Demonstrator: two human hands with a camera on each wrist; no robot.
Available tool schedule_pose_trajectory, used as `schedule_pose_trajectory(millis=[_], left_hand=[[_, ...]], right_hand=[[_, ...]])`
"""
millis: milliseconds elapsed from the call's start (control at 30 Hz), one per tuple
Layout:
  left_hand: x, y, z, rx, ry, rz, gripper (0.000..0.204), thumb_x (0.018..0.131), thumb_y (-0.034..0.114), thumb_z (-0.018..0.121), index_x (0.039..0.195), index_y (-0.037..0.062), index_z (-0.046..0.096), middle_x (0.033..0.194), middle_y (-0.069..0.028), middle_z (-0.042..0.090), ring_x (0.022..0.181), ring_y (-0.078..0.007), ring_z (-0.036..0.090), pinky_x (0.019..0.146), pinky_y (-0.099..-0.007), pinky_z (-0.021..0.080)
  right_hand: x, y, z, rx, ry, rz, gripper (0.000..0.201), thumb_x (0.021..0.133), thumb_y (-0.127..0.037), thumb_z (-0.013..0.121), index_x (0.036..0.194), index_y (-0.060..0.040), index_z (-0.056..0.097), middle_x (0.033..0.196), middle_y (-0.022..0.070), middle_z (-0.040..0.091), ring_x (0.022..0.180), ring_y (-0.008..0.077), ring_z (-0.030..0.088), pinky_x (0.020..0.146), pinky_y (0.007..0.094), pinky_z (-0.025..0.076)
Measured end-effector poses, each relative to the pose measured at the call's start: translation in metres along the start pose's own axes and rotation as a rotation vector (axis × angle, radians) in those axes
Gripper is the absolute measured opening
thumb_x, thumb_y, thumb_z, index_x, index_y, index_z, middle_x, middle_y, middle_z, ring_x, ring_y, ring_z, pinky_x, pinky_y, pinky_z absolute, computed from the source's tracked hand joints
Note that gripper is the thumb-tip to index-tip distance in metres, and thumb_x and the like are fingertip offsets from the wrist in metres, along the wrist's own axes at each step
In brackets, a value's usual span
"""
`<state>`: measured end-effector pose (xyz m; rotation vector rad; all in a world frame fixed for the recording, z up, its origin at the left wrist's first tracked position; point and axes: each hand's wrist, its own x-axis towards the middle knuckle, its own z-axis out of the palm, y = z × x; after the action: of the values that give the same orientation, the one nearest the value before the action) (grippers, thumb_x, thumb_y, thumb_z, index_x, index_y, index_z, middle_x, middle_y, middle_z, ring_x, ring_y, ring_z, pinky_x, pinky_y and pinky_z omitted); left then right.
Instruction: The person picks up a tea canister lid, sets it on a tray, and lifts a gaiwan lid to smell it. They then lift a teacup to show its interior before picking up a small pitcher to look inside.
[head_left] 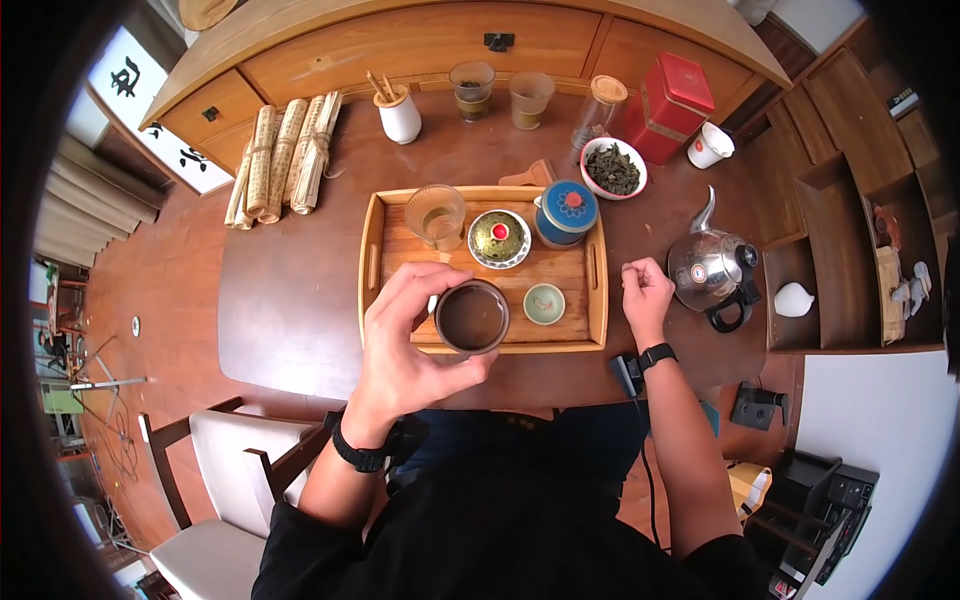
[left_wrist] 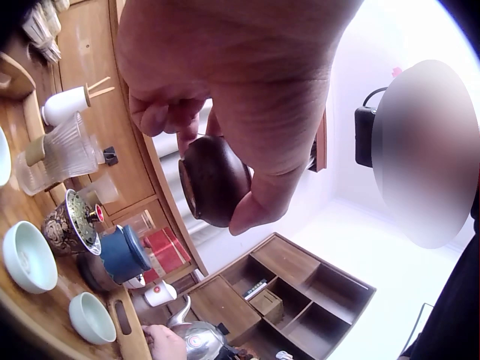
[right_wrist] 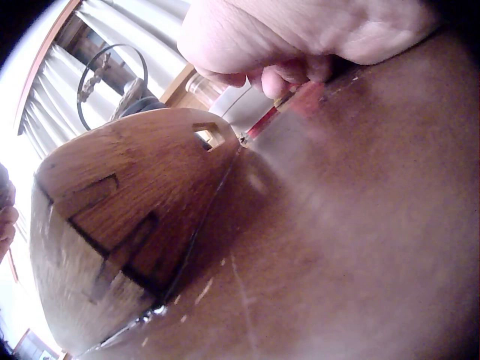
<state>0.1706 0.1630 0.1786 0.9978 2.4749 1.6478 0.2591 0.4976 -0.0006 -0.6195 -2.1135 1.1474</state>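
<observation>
My left hand [head_left: 398, 350] grips a small dark brown cup [head_left: 472, 318] between thumb and fingers, raised over the wooden tray [head_left: 560, 347]. The cup's mouth faces the head camera; its dark outer wall [left_wrist: 214, 180] shows in the left wrist view. On the tray are a pale green cup [head_left: 544, 303], a lidded gaiwan [head_left: 499, 240], a blue-lidded canister [head_left: 566, 213] and a ribbed glass pitcher [head_left: 435, 218]. A second pale cup [left_wrist: 30, 256] appears in the left wrist view. My right hand [head_left: 647, 295] rests on the table, fingers loosely curled, holding nothing.
A steel kettle [head_left: 705, 268] stands right of my right hand. Behind the tray are a bowl of tea leaves [head_left: 613, 169], a red tin [head_left: 670, 105], two glasses and a white tool holder [head_left: 400, 118]. Bamboo scrolls [head_left: 285, 155] lie at the back left.
</observation>
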Motion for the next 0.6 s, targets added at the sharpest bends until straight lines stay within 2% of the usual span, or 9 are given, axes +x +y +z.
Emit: schedule_pose_trajectory(millis=[400, 467, 600], left_hand=[[-0.0019, 0.0024, -0.0024, -0.005, -0.001, 0.011, 0.062, 0.056, 0.017, 0.087, 0.114, 0.0034, 0.07, 0.104, -0.0039, 0.064, 0.075, -0.0095, 0.051, 0.063, -0.0239, 0.041], [-0.0004, 0.0065, -0.0062, 0.027, -0.043, 0.007, 0.058, 0.062, 0.014, 0.088, 0.115, 0.0038, 0.068, 0.108, -0.009, 0.066, 0.091, -0.0181, 0.067, 0.067, -0.0281, 0.053], [-0.0003, 0.0068, -0.0055, 0.019, -0.042, -0.007, 0.058, 0.061, 0.014, 0.088, 0.115, 0.0037, 0.069, 0.108, -0.0088, 0.066, 0.09, -0.0175, 0.066, 0.066, -0.0276, 0.053]], right_hand=[[-0.0002, 0.0023, 0.0006, 0.003, 0.008, -0.026, 0.016, 0.089, -0.006, 0.071, 0.078, 0.0017, 0.062, 0.06, 0.0043, 0.061, 0.055, 0.0074, 0.058, 0.056, 0.0258, 0.049], [-0.0005, 0.0024, 0.0004, 0.011, 0.001, -0.019, 0.016, 0.089, -0.006, 0.071, 0.078, 0.0018, 0.062, 0.06, 0.0045, 0.061, 0.055, 0.0075, 0.058, 0.056, 0.0259, 0.049], [-0.0004, 0.002, -0.0004, 0.01, -0.004, -0.017, 0.016, 0.089, -0.006, 0.07, 0.078, 0.002, 0.062, 0.06, 0.0048, 0.061, 0.055, 0.0078, 0.058, 0.056, 0.0261, 0.049]])
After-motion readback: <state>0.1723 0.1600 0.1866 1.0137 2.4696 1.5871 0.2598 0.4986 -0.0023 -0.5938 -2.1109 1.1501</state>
